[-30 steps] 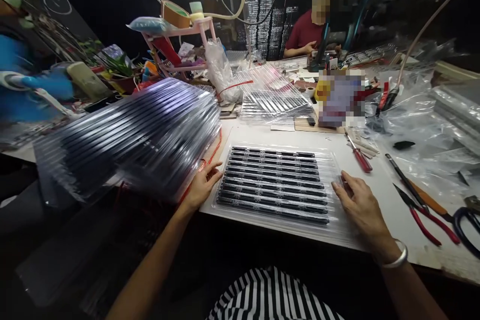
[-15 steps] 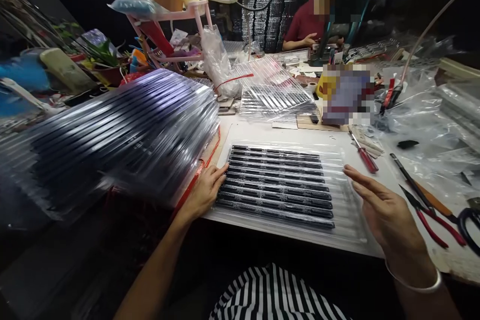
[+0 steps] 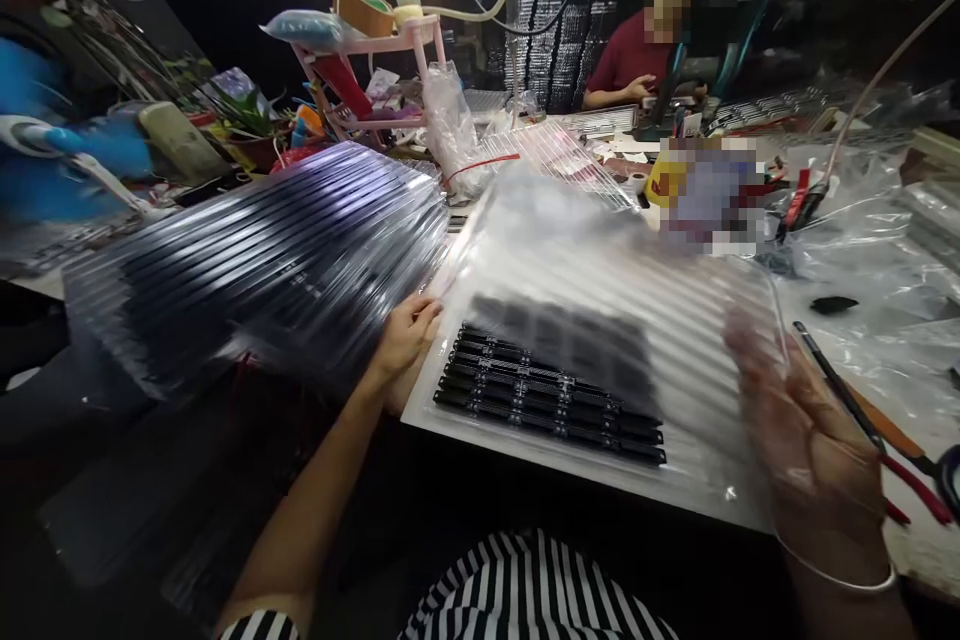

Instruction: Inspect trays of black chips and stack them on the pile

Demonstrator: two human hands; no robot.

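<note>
A clear ribbed plastic tray, blurred by motion, is tilted up above the white work surface. My left hand is closed at its left edge, thumb and fingers pinched together. On the right side my right hand, smeared by motion, grips the other edge, with its fingers partly seen through the plastic. Under the raised tray lie several rows of black slotted strips; the far rows show only dimly through it. A pale bracelet circles my right wrist.
Left stands a large stack of clear trays with black strips. Pliers and a black-and-orange tool lie right, by crumpled plastic. Behind are a pink rack and a person in a red shirt.
The clear tray has come up off the black strips, its far side rising toward the clutter. My right hand has turned and closed on its edge; my left hand has shifted slightly up.
</note>
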